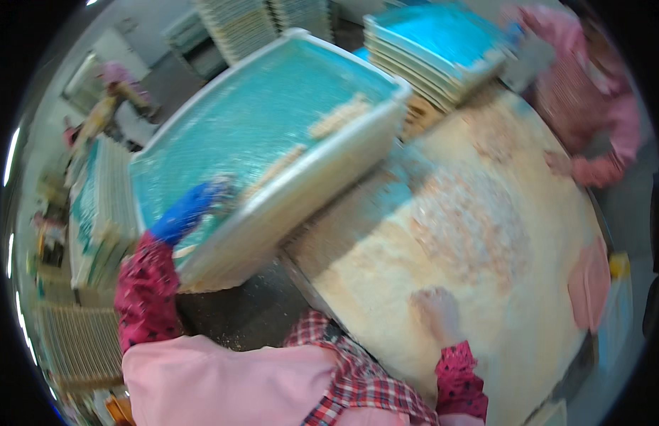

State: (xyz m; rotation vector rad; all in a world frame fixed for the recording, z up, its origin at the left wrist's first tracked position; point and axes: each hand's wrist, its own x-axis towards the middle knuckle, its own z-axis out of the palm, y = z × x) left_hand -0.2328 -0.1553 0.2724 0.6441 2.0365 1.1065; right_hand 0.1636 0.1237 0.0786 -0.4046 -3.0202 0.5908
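A white tray (351, 163) lined with teal film holds breaded strips (340, 117) along its right side. My left hand (194, 209), in a blue glove with crumb-coated fingertips, reaches into it beside a strip; motion smears the fingers, so their grip is unclear. My bare right hand (436, 312), dusted with powder, is low over the powder-covered worktable (358, 284), its fingers blurred and partly lost against the powder. A heap of pale pieces coated in powder (468, 224) lies above my right hand.
A co-worker in pink (578, 99) stands across the worktable. Stacked trays (432, 64) rise at the back, others (102, 213) at left with people (113, 92) beyond. A pink object (585, 284) lies at the table's right edge.
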